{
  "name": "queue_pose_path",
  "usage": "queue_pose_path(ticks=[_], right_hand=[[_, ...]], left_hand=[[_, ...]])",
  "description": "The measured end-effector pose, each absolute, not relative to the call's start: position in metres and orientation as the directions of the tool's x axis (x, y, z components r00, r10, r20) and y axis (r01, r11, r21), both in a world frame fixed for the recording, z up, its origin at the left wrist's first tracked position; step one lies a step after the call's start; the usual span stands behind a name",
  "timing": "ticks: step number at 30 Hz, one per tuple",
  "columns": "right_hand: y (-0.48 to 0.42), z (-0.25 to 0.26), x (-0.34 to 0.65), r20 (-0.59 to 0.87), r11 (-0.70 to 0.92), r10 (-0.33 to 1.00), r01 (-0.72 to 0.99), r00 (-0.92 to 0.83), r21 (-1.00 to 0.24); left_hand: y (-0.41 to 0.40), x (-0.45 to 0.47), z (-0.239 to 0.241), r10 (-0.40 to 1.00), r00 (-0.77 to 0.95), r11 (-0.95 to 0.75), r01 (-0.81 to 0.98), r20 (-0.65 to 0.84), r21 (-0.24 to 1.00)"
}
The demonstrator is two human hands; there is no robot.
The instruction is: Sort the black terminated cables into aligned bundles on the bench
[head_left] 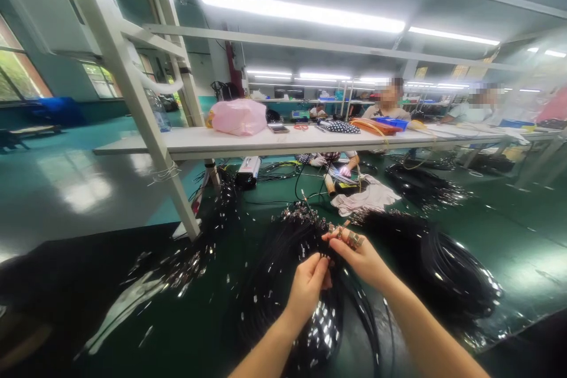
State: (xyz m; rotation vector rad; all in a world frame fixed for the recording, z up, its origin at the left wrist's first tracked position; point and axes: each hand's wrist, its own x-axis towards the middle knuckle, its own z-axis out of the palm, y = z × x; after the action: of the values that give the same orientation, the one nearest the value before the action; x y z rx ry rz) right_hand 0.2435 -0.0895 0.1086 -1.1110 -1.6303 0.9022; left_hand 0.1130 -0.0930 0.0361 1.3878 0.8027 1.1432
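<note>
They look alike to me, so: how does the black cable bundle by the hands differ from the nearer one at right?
The middle bundle shows behind the left hand; the right bundle lies past the right forearm. The middle bundle's silvery tips gather at its far end; the right bundle's gather at its upper left, with a rounded bend toward lower right. Both are black and shiny, on the green surface.

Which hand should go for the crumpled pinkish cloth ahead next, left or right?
Probably the right hand: it is farther forward and closer to the cloth, while the left hand sits farther back. Both look occupied, though.
</note>
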Motion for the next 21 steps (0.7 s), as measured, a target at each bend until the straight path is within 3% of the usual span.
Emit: queue_pose_path(ticks=[4, 10, 17, 21], right_hand=[[-0.09, 0.11, 0.252, 0.192, 0.286, 0.918, 0.243, -0.347, -0.927], [-0.089, 0.11, 0.262, 0.299, 0.319, 0.944, 0.152, -0.136, -0.936], [-0.09, 0.109, 0.254, 0.263, 0.302, 0.943, 0.187, -0.205, -0.935], [-0.088, 0.102, 0.251, 0.244, 0.292, 0.944, 0.214, -0.224, -0.932]], left_hand=[[-0.093, 0.112, 0.04, 0.934, 0.31, -0.131, -0.167, 0.178, 0.977], [-0.094, 0.109, 0.038, 0.915, 0.314, -0.271, 0.015, 0.253, 0.962], [-0.094, 0.106, 0.038, 0.925, 0.284, -0.251, -0.047, 0.254, 0.967], [-0.093, 0.108, 0.043, 0.905, 0.318, -0.331, 0.104, 0.284, 0.938]])
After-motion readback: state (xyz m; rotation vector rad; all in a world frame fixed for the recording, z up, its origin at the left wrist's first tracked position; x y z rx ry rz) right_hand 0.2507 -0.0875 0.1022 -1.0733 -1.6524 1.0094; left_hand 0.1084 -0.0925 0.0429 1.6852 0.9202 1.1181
